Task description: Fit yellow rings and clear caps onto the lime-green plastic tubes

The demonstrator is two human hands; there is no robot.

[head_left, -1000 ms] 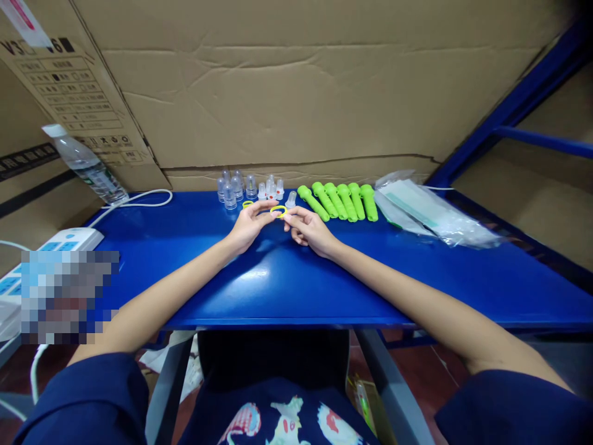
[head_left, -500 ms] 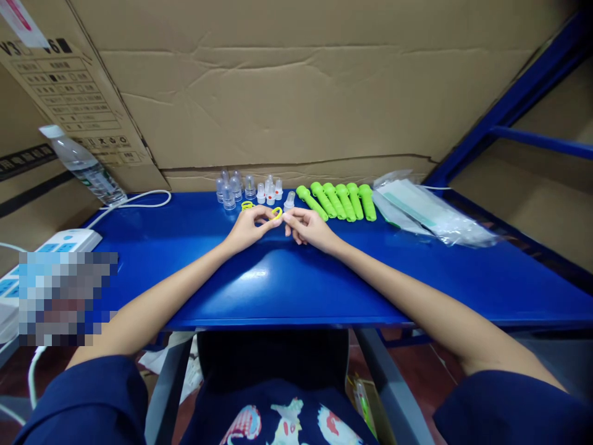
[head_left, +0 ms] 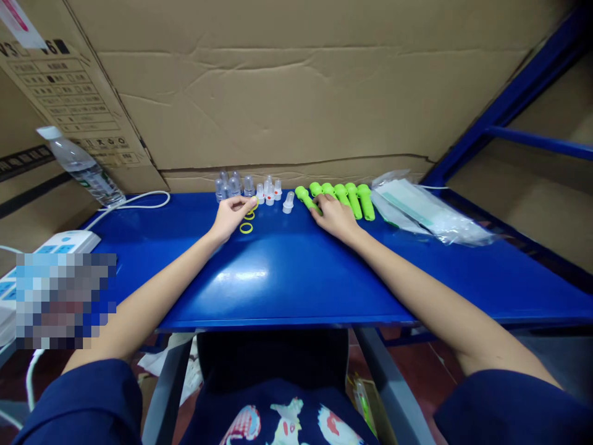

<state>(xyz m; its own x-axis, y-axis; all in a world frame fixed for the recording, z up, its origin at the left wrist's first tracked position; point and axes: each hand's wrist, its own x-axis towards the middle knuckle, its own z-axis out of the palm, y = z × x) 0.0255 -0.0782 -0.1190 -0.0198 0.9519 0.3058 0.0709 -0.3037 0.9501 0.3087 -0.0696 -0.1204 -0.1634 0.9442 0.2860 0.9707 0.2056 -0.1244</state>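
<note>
On the blue table [head_left: 287,278], my left hand [head_left: 228,217] rests with its fingertips at a small yellow ring [head_left: 251,214]. A second yellow ring [head_left: 246,228] lies loose just in front of it. Behind the rings stands a cluster of small clear plastic caps [head_left: 241,185], some with red dots, and one cap [head_left: 288,201] stands apart. My right hand [head_left: 334,214] lies over the left end of a row of bright green plastic handles [head_left: 359,199], fingers on one of them. Whether it grips that handle is hidden.
Clear plastic bags [head_left: 426,213] lie at the right rear of the table. A water bottle [head_left: 81,165] leans at the far left, next to a white cable [head_left: 134,201] and a white power strip [head_left: 60,242]. Cardboard boxes [head_left: 287,93] wall off the back.
Both hands held one yellow ring at mid-table. Now that ring lies on the table, the left hand has moved left to the rings, and the right hand has moved right onto the green handles.
</note>
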